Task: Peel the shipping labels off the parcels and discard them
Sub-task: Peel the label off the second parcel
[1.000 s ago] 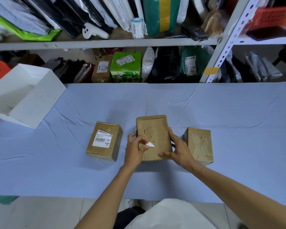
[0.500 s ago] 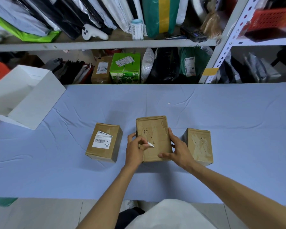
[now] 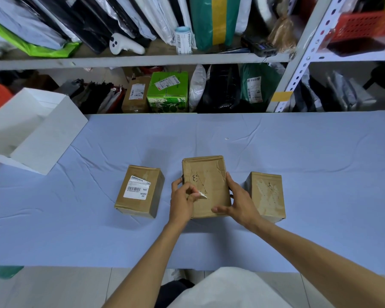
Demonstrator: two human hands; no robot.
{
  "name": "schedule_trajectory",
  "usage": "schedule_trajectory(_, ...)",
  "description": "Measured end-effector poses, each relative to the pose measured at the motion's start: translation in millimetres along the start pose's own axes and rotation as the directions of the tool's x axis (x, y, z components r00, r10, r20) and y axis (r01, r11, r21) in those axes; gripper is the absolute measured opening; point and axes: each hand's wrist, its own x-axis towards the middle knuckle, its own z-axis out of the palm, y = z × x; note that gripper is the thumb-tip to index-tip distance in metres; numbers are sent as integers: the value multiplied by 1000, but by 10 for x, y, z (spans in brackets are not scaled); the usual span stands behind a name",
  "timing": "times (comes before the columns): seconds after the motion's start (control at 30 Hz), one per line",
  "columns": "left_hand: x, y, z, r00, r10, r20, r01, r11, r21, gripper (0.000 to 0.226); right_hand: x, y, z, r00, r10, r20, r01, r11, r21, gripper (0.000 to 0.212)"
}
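blue tablecloth [image 3: 298, 174] | white controller [image 3: 125, 44], label roll [image 3: 183, 41] on shelf [image 3: 142, 60] | green carton [image 3: 168, 92] beneath

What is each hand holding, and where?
Left hand pinches the label scrap at its left end; right hand holds the middle box by its right edge.

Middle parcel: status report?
Left hand pinches white label scrap on middle parcel. Right hand holds that parcel. Left parcel shipping label intact. Nothing blocking.
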Motion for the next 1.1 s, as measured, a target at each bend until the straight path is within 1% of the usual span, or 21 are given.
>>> schedule_trajectory(0.13, -12, 21, 5, 1000, -4, 12, 4, 1000, -5, 13, -1, -12, 8, 1000, -19, -20, 19, 999, -31, 117)
schedule_trajectory(0.33, 33, 64, -56, 1000, -2, -27, 0, 998, -60, 16, -5, -11, 15, 998, -34, -55, 32, 999, -36, 115)
schedule_trajectory(0.43, 50, 60, -65, 999, -35, -30, 29, 987, -157, 17, -7, -31, 8, 997, -27, -67, 26, 999, -19, 114)
schedule_trajectory(0.53, 59, 71, -74, 993, -84, -84, 57, 959, -276, 15, -12, -41, 6, 997, -24, -74, 23, 1000, -15, 114)
schedule_trajectory(0.6, 69, 67, -98, 988, -87, -127, 39, 940, -340, 14, -12, -40, 3, 997, -11, -73, 10, 1000, -16, 115)
schedule_trajectory(0.63, 72, 73, -115, 987, -84, -140, 28, 931, -363, 19, -14, -41, 3, 998, -6, -68, 5, 1000, -14, 116)
schedule_trajectory(0.7, 72, 93, -153, 985, -90, -145, 29, 926, -378, 38, -12, -43, 3, 998, -2, -59, 2, 1000, -13, 117)
schedule_trajectory(0.73, 70, 106, -164, 985, -104, -140, 43, 922, -386, 44, -10, -45, 0, 998, 4, -58, -4, 1000, -11, 116)
schedule_trajectory(0.77, 70, 120, -174, 985, -114, -131, 53, 914, -402, 44, -9, -48, -1, 998, 10, -61, -10, 1000, -5, 115)
schedule_trajectory(0.83, 77, 114, -191, 986, -127, -112, 70, 908, -414, 36, -10, -52, -1, 998, 9, -66, -9, 1000, 4, 114)
schedule_trajectory(0.9, 79, 80, -203, 987, -132, -88, 83, 903, -421, 35, -2, -50, -13, 998, 7, -64, -7, 1000, -12, 123)
schedule_trajectory(1.0, 71, 23, -203, 986, -141, -93, 85, 891, -445, 53, 40, -94, -36, 999, -20, -44, 16, 996, -84, 142)
schedule_trajectory(1.03, 53, 42, -207, 985, -137, -102, 78, 893, -444, 54, 66, -128, -36, 998, -40, -42, 35, 992, -119, 147)
schedule_trajectory(1.1, 27, 76, -211, 984, -133, -115, 69, 892, -447, 48, 113, -205, -12, 997, -56, -56, 46, 984, -172, 152)
